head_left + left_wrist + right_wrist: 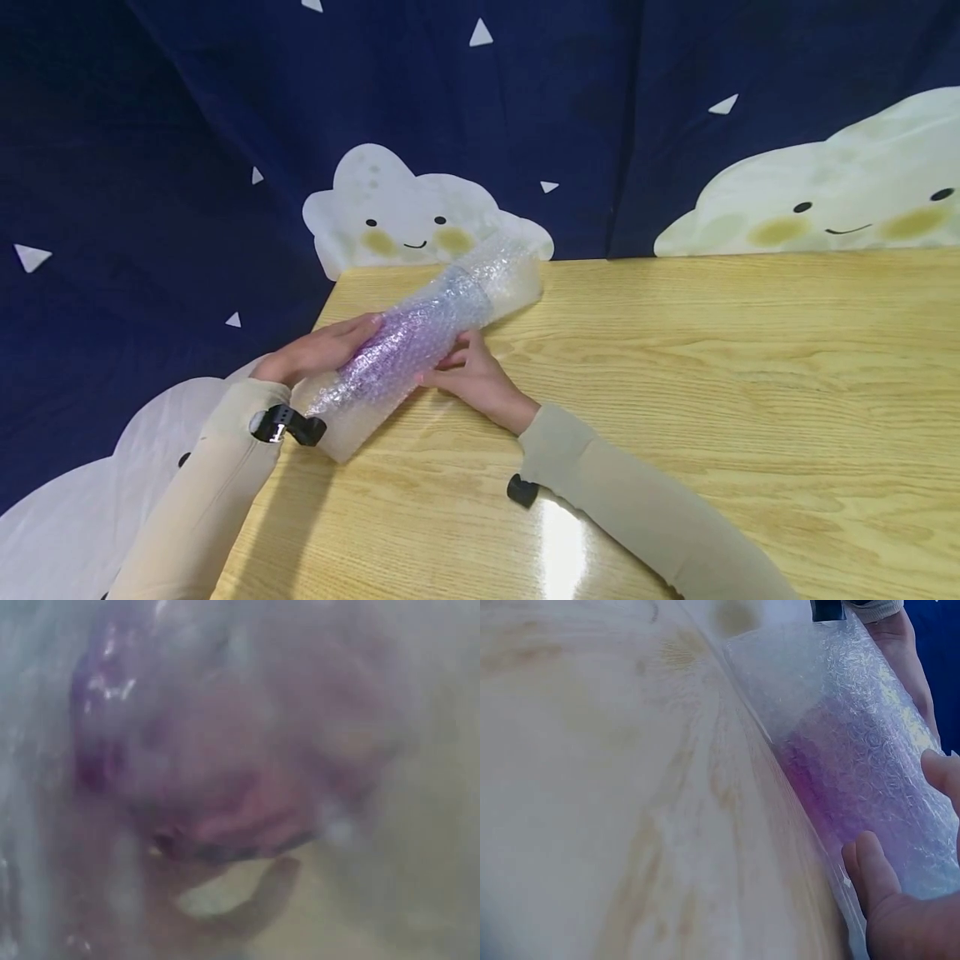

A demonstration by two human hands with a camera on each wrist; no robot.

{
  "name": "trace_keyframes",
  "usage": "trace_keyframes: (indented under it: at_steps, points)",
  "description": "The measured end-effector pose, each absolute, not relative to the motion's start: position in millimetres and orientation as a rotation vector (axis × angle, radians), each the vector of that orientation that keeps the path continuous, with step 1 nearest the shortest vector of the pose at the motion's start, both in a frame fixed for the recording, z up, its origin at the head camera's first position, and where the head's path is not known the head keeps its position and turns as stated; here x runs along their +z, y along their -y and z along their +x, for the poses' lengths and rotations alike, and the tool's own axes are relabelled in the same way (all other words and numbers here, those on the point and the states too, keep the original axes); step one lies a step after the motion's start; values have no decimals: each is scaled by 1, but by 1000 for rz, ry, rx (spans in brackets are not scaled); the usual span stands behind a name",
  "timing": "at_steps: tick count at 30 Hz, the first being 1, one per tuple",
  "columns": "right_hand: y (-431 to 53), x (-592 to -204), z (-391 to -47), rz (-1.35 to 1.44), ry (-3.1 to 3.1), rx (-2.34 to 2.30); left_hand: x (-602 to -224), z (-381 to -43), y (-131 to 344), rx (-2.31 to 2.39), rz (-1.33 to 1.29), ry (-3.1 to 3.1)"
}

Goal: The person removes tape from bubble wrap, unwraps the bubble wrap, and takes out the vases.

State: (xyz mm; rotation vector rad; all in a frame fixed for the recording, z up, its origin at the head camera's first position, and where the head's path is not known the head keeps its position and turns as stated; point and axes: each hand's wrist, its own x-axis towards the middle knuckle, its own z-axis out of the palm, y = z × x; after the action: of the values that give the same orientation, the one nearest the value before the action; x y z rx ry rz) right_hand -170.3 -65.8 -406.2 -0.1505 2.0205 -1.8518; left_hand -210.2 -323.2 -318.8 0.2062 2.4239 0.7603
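Observation:
A long roll of bubble wrap (416, 342) lies diagonally over the wooden table, wrapped around something purple with a pale blue part toward its far end. The wrap blurs what the inner thing is. My left hand (322, 346) rests along the roll's left side, fingers extended over the purple part. On the opposite side, my right hand (480, 379) touches the wrap with thumb and fingers spread apart. The right wrist view shows the right hand's fingers (874, 874) at the bubble wrap's edge. Cloudy wrap (225, 750) fills the left wrist view, with the purple showing through.
The light wooden table (712, 375) extends to the right and toward me. Behind it and along the left hangs a dark blue cloth (585, 100) printed with smiling clouds and white triangles. A black camera (288, 425) is strapped at the left wrist.

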Motion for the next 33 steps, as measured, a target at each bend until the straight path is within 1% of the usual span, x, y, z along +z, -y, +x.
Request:
trace_keyframes:
  at_steps: [13, 33]
  points:
    - [59, -404, -164, -77, -2057, -1865, -318, -205, 310, 711, 266, -2462]
    - [40, -404, -145, 17, -2098, -1917, -316, -196, 283, 646, 388, -2507]
